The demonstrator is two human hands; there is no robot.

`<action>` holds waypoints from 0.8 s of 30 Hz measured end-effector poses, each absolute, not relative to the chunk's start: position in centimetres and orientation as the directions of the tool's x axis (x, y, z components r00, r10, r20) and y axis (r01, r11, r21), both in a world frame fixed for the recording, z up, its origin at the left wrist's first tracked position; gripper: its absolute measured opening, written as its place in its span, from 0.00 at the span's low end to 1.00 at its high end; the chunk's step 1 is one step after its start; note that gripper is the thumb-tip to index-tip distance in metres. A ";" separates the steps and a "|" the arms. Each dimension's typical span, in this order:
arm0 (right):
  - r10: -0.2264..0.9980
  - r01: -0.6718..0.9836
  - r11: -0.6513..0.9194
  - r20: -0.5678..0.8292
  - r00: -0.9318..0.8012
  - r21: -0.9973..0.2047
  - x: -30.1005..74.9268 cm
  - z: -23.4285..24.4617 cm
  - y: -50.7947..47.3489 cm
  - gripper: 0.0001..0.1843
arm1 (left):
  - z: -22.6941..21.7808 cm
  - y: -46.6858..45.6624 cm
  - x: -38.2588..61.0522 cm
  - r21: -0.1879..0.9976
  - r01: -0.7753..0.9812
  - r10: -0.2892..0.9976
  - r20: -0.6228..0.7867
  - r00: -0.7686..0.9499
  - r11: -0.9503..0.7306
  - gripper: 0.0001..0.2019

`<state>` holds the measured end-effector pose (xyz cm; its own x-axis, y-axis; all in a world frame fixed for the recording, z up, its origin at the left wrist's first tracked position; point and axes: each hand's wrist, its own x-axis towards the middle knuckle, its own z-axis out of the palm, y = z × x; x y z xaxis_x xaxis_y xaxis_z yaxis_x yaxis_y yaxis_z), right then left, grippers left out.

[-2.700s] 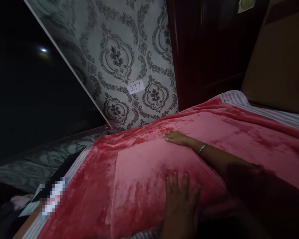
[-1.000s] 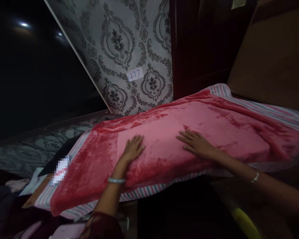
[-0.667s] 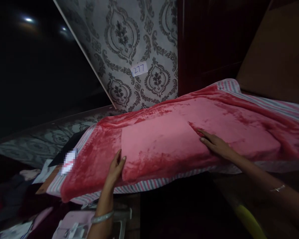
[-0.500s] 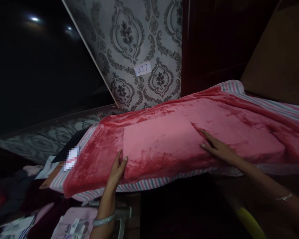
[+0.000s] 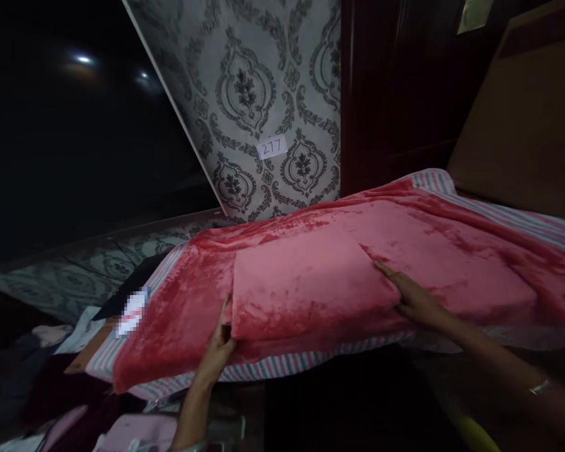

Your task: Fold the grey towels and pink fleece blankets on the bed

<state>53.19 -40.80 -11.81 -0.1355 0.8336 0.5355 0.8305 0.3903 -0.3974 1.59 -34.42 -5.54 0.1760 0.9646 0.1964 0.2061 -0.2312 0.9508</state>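
Note:
A folded pink plush cloth lies on top of a larger red-pink plush blanket with a striped border. My left hand grips the folded cloth's near left corner, thumb on top and fingers tucked under the edge. Along its right edge, my right hand lies nearly flat with the fingers together, pressing on the plush. Both wrists wear bangles.
Grey damask wallpaper with a small label reading 277 rises behind the blanket. A dark red wooden door and a brown headboard stand at the right. Loose clothes are heaped at the lower left. A yellow object shows at the bottom right.
My left hand slid from flat on top of the folded cloth down to its near left corner and took hold. My right hand moved to the cloth's right edge.

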 end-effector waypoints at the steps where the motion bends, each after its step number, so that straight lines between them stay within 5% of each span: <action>1: 0.831 0.835 0.387 0.541 -0.132 -0.391 53.1 -11.8 -40.6 0.58 | -5.7 -34.3 1.9 0.915 0.277 0.952 0.252 0.174 -0.293 0.47; 8: 0.841 0.854 0.374 0.521 -0.148 -0.361 52.7 -10.5 -40.3 0.53 | -6.2 -31.9 3.6 0.779 0.460 0.897 0.430 0.103 -0.426 0.32; 13: 0.804 0.822 0.400 0.585 -0.103 -0.405 52.4 -9.0 -39.6 0.33 | -4.2 -30.5 3.9 0.739 0.485 0.863 0.501 0.071 -0.469 0.27; 17: 0.764 0.681 0.439 0.642 0.060 -0.586 51.9 -5.1 -37.5 0.25 | 0.5 -29.3 4.6 0.696 0.429 0.795 0.599 0.094 -0.575 0.28; 24: 0.751 0.325 0.487 0.579 0.318 -0.811 51.0 8.6 -33.8 0.24 | 13.1 -26.4 6.4 0.838 0.208 0.837 0.534 -0.118 -0.505 0.23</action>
